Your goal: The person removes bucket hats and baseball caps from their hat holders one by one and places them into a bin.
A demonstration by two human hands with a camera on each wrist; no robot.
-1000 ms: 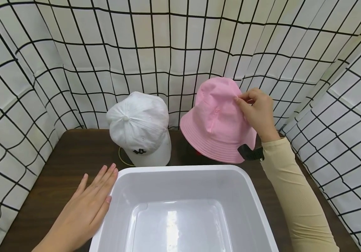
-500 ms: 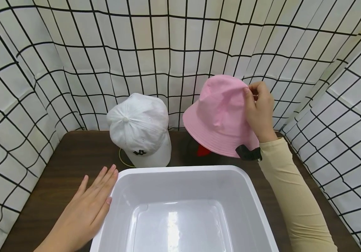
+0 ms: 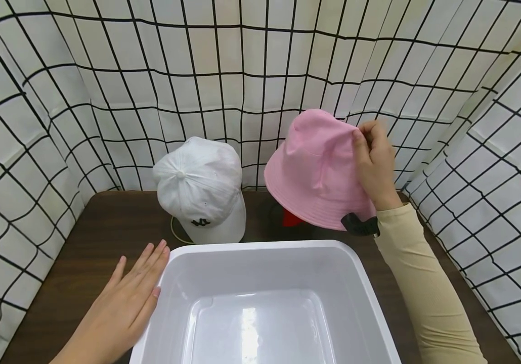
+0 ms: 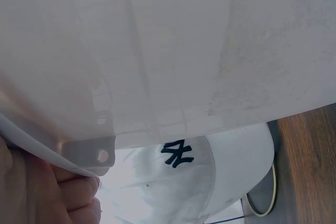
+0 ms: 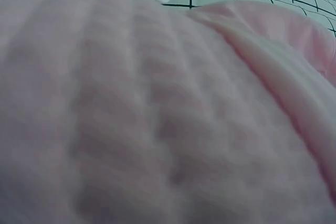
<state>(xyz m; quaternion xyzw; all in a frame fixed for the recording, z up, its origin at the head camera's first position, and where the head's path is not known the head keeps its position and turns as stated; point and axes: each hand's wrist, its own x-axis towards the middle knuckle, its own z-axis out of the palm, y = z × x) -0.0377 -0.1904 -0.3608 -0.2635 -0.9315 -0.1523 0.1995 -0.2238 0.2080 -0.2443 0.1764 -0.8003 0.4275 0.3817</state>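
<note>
My right hand [image 3: 375,164] pinches the side of a pink bucket hat [image 3: 317,167] between thumb and fingers, near the back right of the table. The hat is tilted, its brim toward me. In the right wrist view the stitched brim [image 5: 157,103] fills most of the picture. My left hand [image 3: 117,303] lies with straight fingers along the left rim of a white plastic basin [image 3: 260,245]. From the left wrist view, its fingers [image 4: 79,192] show just beneath the basin's rim. A white baseball cap [image 3: 201,187] with dark lettering sits behind the basin.
Something red [image 3: 291,218] shows under the pink hat's brim, on a dark patch. A thin yellowish loop [image 3: 177,233] lies beside the cap on the dark wooden table [image 3: 55,273]. Black wire grid panels [image 3: 242,76] backed with white sheeting enclose the back and both sides.
My right hand has shifted its hold to the hat's right side and raised it slightly up and right, uncovering more of the red thing. The left hand stays at the rim.
</note>
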